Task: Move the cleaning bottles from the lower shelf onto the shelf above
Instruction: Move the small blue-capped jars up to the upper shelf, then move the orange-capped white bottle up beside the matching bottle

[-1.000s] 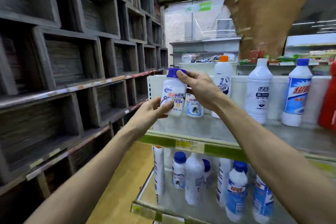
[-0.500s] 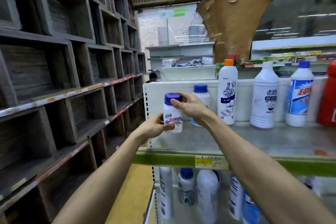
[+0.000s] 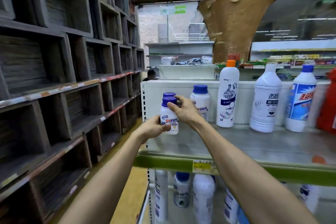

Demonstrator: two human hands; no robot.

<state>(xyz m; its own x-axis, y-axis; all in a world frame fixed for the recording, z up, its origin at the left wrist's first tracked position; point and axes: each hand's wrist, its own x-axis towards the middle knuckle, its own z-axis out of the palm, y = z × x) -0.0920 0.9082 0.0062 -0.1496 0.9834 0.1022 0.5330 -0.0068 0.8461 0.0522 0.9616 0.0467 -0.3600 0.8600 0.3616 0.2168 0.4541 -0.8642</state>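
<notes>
A small white bottle with a blue cap (image 3: 170,114) stands at the left end of the upper shelf (image 3: 254,151). My left hand (image 3: 154,127) grips its lower body and my right hand (image 3: 183,109) pinches its cap. A second blue cap (image 3: 168,94) shows just behind it. More bottles stand along the upper shelf: a short blue-capped one (image 3: 200,100), a tall orange-capped one (image 3: 228,94), a white one (image 3: 265,100) and a blue-labelled one (image 3: 300,100). Several white bottles (image 3: 202,198) remain on the lower shelf, partly hidden by my right arm.
Dark wooden cubby shelves (image 3: 63,78) line the left side of the aisle. A red container (image 3: 327,103) sits at the upper shelf's right end. The shelf's green front edge carries a yellow price tag (image 3: 204,166). A person's head (image 3: 151,74) shows far down the aisle.
Both hands carried the small bottle down and back onto the upper shelf's left end. The view moved closer, and a second blue cap now shows behind it.
</notes>
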